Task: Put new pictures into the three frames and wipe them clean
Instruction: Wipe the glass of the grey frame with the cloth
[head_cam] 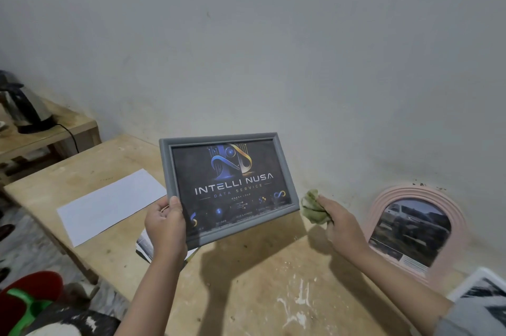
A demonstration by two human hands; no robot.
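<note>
My left hand (pixel 165 222) grips the lower left corner of a grey rectangular frame (pixel 164 166), held tilted above the wooden table (pixel 246 294). The frame shows a dark picture with the words INTELLI NUSA. Just right of the frame, my right hand (pixel 338 222) is closed on a crumpled green cloth (pixel 312 207), apart from the glass. A pink arched frame (pixel 457 220) with a dark photo leans against the wall at the right. The corner of a white frame (pixel 471 282) lies at the lower right edge, partly behind my sleeve.
A white sheet of paper (pixel 109 205) lies on the table's left part, and some printed pictures (pixel 145 248) lie under my left wrist. A steel kettle (pixel 19 105) with a black cord stands on a lower side table. A red and green item (pixel 27 303) is on the floor.
</note>
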